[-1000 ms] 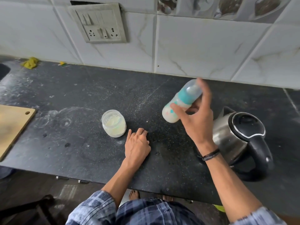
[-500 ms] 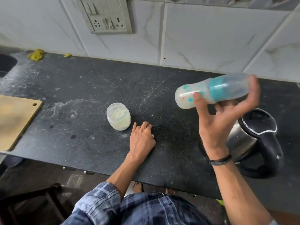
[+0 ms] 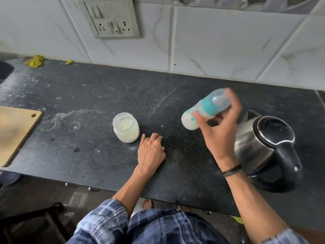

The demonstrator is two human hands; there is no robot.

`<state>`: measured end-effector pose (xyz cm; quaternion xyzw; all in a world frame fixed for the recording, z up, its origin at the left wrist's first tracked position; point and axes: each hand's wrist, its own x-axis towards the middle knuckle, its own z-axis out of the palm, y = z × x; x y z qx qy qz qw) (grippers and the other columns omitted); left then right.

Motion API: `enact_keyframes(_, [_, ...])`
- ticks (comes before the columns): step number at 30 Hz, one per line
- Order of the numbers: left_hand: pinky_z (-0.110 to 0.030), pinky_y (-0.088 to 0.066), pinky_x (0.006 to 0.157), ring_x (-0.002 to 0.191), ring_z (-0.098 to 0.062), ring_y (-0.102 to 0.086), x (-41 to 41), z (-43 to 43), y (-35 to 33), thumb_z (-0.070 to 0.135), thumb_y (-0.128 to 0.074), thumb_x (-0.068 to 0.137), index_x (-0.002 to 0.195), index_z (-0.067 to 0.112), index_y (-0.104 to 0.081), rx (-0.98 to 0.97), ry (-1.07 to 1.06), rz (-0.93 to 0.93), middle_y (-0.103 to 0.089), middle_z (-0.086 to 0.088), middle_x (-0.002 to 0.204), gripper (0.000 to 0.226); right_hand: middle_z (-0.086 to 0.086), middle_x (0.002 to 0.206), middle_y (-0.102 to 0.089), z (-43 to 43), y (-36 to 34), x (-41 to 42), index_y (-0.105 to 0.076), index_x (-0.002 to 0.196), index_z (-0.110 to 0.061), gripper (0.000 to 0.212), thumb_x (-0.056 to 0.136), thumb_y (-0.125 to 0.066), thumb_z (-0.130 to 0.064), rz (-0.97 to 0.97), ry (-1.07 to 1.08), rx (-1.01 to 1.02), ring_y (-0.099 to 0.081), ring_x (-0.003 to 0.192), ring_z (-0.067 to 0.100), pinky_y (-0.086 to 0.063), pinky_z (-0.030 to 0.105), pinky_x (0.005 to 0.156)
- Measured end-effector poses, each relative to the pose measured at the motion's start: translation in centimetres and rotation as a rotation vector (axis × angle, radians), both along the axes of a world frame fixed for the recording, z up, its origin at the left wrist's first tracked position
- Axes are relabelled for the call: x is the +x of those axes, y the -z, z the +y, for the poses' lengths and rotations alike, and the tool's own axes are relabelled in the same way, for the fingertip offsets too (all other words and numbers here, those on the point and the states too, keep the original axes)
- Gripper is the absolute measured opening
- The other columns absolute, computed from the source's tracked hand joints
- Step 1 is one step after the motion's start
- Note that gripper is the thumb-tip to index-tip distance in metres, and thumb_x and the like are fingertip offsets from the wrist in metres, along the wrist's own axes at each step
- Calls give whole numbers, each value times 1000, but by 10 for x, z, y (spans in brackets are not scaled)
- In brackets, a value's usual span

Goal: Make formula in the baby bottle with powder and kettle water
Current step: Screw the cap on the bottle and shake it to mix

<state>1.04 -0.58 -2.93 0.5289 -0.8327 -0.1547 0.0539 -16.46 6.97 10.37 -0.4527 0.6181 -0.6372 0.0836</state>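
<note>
Head view: capped baby bottle (image 3: 202,111), milky inside, tilted, blurred.

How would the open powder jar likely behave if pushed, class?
The powder jar looks squat and wide, so it would probably slide rather than tip. It stands without a lid, so a hard knock could spill powder.

Soft daylight, bottle (image 3: 204,110) motion-blurred (edges bowed).
</note>
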Motion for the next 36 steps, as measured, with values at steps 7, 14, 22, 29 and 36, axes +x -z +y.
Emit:
enact_keyframes(7, [-43, -12, 125, 120, -26, -59, -4, 0, 0, 23, -62, 93, 140, 16, -57, 8, 2, -1, -53, 3, 141, 48, -14, 139, -48, -6, 4, 6, -25, 149, -33, 92, 82, -87, -18, 36, 15, 21, -64, 117, 16, -59, 54, 90])
enact_keyframes(14, [-43, -11, 125, 121, -25, -59, -4, 1, 1, 23, -62, 93, 140, 16, -57, -1, 5, 5, -53, 3, 142, 48, 12, 148, -30, 3, 0, 7, -24, 146, -22, 89, 82, -85, -10, 39, 56, -184, -55, 130, 30, -58, 53, 95])
enact_keyframes(22, [-42, -10, 126, 123, -24, -57, -1, 0, 0, 25, -62, 94, 141, 18, -56, 15, 10, -5, -52, 4, 142, 48, -2, 150, -33, 11, 4, 3, -20, 149, -17, 93, 83, -85, -6, 23, 26, -161, -55, 131, 27, -58, 55, 95])
enact_keyframes(29, [-42, -10, 126, 122, -25, -58, -1, -3, 1, 27, -61, 95, 141, 17, -55, -6, 11, -13, -52, 4, 142, 48, -10, 146, -46, 7, 11, -1, -31, 147, -26, 86, 82, -87, -18, 33, -8, 11, -62, 121, 20, -59, 52, 90])
enact_keyframes(36, [-43, -12, 125, 121, -25, -59, -4, -2, 1, 26, -62, 94, 141, 18, -56, 10, -3, -35, -52, 4, 143, 48, -15, 138, -54, -2, 10, 3, -30, 146, -42, 85, 81, -85, -35, 116, -30, 153, -66, 113, 20, -59, 51, 89])
